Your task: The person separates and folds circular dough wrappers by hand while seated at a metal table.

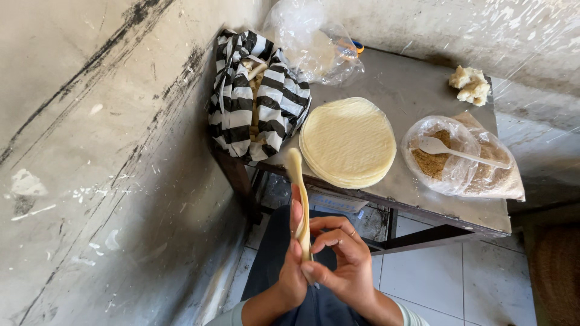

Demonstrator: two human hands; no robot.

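I see both hands raised above my lap, in front of the near edge of the bench [417, 90]. My left hand [291, 265] and right hand [341, 256] are together, both pinched on one folded dough round [298, 193], which stands on edge and rises from my fingers toward the bench's near left corner without touching it. The left thumb and fingers press its lower part from the left; the right thumb and forefinger nip its bottom edge. There is one ring on the right hand.

On the bench I count one stack of flat pale rounds [348, 140] at the near edge, left of the middle; I cannot tell how many sheets it holds. Just beside it, at the near left corner, slumps one black-and-white striped bag [257, 99]. At the far left corner lies one crumpled clear plastic bag [311, 42]. At the near right corner sits one clear bag of brown crumbs [483, 172] with one white plastic spoon [459, 152] in it. At the far right corner lies one lump of pale dough [470, 84].
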